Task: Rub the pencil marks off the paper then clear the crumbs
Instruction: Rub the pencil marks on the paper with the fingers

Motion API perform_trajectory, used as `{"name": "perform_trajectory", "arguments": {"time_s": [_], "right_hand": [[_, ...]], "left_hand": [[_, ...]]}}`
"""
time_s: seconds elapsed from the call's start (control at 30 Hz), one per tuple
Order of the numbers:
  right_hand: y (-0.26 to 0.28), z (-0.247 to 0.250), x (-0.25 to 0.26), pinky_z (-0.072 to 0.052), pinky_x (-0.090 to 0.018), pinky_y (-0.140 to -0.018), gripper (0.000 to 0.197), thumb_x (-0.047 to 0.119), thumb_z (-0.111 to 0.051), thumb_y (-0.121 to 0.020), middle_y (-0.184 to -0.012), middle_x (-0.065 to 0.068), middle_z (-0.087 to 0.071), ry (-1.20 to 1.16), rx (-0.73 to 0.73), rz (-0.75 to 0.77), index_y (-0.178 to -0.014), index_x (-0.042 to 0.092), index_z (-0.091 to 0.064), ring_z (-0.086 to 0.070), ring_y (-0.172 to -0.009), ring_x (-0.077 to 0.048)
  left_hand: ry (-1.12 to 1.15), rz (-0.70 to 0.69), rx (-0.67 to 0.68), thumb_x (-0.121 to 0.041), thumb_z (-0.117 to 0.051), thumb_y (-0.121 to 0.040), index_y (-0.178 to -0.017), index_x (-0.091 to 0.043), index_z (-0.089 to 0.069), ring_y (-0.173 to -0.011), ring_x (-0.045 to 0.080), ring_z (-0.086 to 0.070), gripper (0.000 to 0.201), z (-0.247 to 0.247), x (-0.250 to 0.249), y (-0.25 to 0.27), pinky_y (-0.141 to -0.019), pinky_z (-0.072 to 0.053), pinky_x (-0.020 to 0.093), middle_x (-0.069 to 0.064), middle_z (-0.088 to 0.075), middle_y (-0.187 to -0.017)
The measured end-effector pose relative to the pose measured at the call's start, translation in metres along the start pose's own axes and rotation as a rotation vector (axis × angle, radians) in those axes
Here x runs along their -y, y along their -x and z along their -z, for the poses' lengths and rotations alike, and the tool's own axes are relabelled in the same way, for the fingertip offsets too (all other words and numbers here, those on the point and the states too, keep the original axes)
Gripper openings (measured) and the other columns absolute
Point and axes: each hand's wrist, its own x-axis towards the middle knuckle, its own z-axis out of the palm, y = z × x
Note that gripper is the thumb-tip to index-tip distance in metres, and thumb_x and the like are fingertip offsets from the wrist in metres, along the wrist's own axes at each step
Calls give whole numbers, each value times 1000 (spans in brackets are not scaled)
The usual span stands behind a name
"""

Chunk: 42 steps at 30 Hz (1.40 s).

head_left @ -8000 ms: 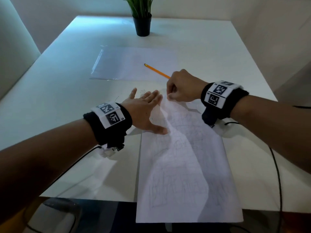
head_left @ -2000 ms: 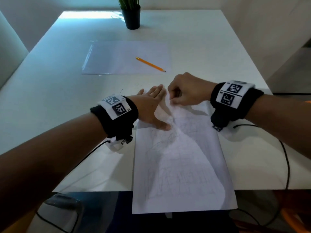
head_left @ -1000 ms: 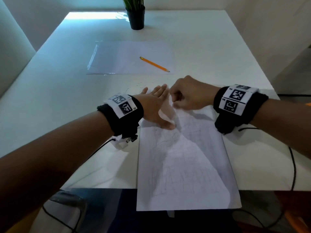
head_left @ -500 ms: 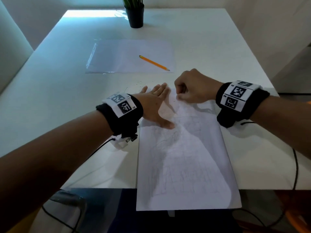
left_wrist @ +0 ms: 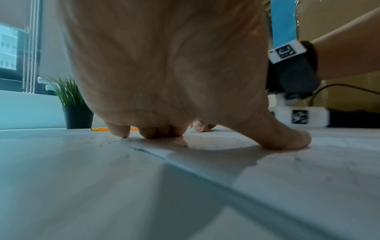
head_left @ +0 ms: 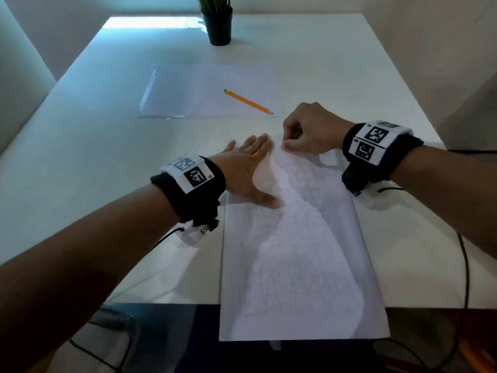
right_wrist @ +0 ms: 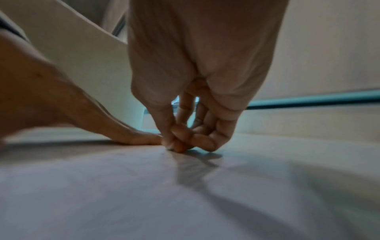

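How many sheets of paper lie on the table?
2: the sketched paper under both hands at the near edge, and a blank sheet farther back, under the pencil.

White paper (head_left: 295, 251), marked with faint grey pencil lines, is seen under the hands. Black wristbands (head_left: 200, 195) bear black-and-white square-patterned tags. Beyond the grip, an orange pencil (head_left: 247, 101) and a black pot (head_left: 218, 28) of green leaves are seen.

head above, wrists perhaps skimming paper (head_left: 295, 265)
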Motion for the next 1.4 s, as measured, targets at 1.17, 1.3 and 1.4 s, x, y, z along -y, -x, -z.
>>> {"name": "perform_trajectory", "arguments": {"time_s": [1.17, 1.3, 1.4], "right_hand": [[12, -21, 34, -55, -29, -67, 9, 18, -74, -79, -77, 1, -74, -12, 199, 192, -71, 15, -71, -68, -69, -13], [4, 0, 13, -55, -32, -71, 9, 15, -74, -80, -72, 1, -71, 58, 38, 82, -72, 10, -72, -68, -73, -18], [13, -7, 24, -54, -28, -67, 12, 16, -75, -80, -70, 2, -70, 36, 122, 140, -70, 12, -70, -67, -70, -14]], "left_hand": [[-101, 195, 12, -105, -45, -41, -151, -42, 22, -144, 27, 36, 144, 4, -4, 4, -111, 24, 62, 3, 30, -161], [-96, 198, 1, -107, -43, -38, -150, -42, 25, -144, 27, 35, 146, 3, -3, 2, -111, 24, 62, 2, 30, -161], [-101, 202, 16, -107, -43, -38, -150, -41, 26, -144, 27, 35, 147, 4, -3, 3, -111, 25, 62, 2, 31, -160]]}}
